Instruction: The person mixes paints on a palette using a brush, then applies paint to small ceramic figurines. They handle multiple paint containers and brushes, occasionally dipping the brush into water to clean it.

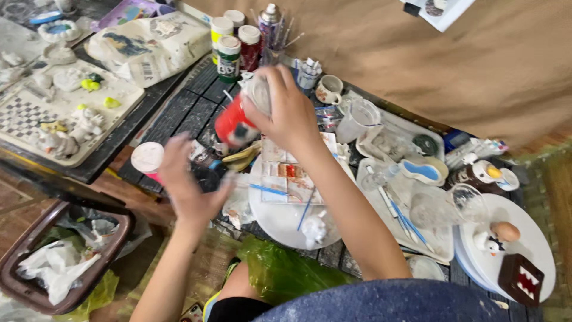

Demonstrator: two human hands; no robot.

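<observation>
Taking the round white plate (280, 220) as the landmark: far to its left a brown basket (24, 286) of crumpled paper sits low on the floor, likely there for waste. Above that, a white tray (119, 89) carries small plaster figures, laid flat and apart as if to dry.

Just left of the plate the left hand (190, 185) hovers with its fingers spread, its grip around nothing, apparently ready to steady or catch. Above the plate's upper-left edge the right hand (286, 110) wraps its grip around the white end of a red paint bottle (235, 122). The bottle is tilted, its long axis running from upper right down to lower left, red end aimed toward the plate's left rim; whether a nozzle points there is blurred. Right of the plate, blue-handled brushes (405, 220) lie on another tray within reach on the dark tabletop (185, 107).
</observation>
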